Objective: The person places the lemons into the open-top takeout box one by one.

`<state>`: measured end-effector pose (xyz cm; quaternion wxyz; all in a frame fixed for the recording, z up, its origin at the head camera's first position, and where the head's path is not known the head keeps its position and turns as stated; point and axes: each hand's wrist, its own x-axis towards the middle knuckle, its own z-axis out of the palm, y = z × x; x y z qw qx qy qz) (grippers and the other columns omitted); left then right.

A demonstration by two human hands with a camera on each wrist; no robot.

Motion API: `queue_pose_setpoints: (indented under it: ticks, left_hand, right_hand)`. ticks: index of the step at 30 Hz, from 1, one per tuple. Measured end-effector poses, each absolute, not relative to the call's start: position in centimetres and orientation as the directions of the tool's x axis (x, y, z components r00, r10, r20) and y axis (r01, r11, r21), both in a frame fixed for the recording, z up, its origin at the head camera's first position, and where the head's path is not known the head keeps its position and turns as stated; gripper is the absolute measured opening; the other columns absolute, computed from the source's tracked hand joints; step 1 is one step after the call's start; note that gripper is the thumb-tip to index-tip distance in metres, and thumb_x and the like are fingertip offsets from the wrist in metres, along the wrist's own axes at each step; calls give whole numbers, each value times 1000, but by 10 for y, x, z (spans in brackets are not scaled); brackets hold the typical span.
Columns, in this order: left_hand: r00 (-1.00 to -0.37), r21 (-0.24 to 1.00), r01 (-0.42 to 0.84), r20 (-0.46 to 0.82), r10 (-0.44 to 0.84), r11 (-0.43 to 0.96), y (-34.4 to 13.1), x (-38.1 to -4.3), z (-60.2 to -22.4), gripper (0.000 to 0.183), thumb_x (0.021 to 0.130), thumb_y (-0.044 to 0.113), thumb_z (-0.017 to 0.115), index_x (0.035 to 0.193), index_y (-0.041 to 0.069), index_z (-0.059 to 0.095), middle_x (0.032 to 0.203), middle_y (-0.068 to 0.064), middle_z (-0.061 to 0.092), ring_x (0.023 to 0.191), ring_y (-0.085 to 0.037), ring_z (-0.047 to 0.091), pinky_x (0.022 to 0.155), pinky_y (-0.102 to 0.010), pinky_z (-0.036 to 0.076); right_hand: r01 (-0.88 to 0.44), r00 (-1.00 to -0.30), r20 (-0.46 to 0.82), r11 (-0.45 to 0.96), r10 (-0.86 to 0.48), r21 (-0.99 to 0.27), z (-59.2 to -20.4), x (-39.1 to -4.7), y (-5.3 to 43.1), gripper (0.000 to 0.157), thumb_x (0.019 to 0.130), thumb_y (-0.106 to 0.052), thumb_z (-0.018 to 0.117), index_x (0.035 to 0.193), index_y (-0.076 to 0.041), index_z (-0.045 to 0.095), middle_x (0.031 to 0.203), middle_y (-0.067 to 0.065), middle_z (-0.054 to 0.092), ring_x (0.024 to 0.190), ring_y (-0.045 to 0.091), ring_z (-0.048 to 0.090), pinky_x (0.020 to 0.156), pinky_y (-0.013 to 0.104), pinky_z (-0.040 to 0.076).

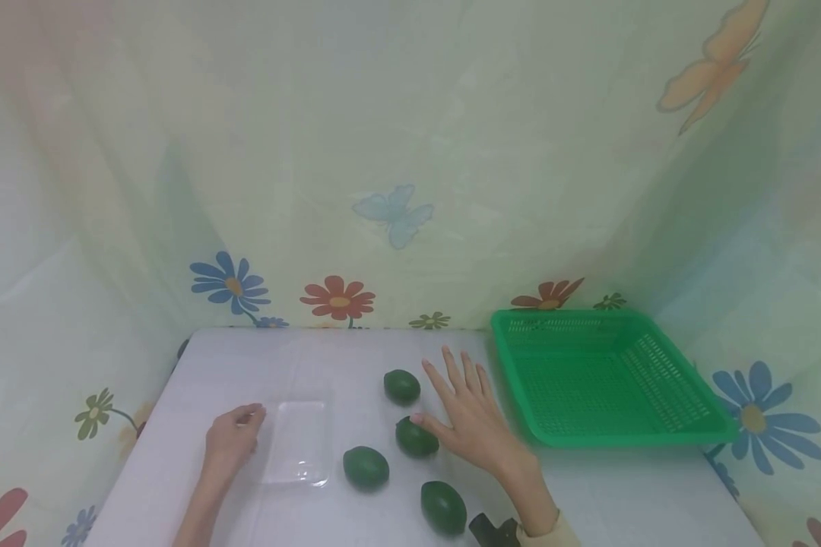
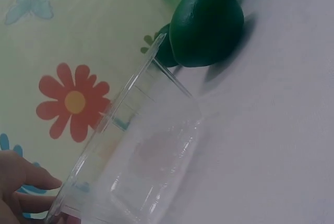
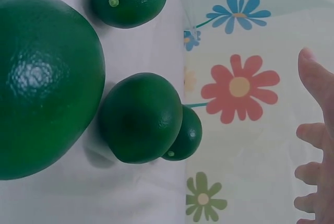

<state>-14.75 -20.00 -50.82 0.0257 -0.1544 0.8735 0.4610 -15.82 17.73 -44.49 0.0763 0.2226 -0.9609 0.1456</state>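
Note:
A clear plastic box [image 1: 301, 442] stands on the white table, left of the green limes. With curled fingers my left hand [image 1: 232, 442] grips the box's left rim; in the left wrist view the fingers [image 2: 39, 177] meet the rim of the box [image 2: 151, 156]. My right hand [image 1: 472, 422] is spread with straight fingers, palm down, between the limes and the green basket. Its thumb overlaps one lime [image 1: 416, 438] in the head view; whether they touch I cannot tell. Other limes lie nearby: the far one [image 1: 402, 387], the left one [image 1: 366, 468] and the near one [image 1: 443, 507].
A green plastic basket [image 1: 540, 429] with slotted walls sits at the table's right rear. Behind the white table [image 1: 602, 501] hangs a curtain [image 1: 280, 190] printed with flowers and butterflies. A black strap piece [image 1: 492, 530] shows at the right wrist.

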Motion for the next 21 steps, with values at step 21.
queue_pose_setpoints:
  ticks: [21]
  left_hand:
    - [-941, 848, -293, -174, -290, 441, -202, -148, -521, 42, 105, 24, 56, 135, -5, 61, 94, -19, 71, 56, -16, 55, 51, -26, 44]
  right_hand:
    - [-449, -890, 203, 864, -408, -229, -448, -160, 178, 85, 97, -59, 62, 162, -14, 32, 171, 20, 11, 156, 50, 8, 121, 69, 15]
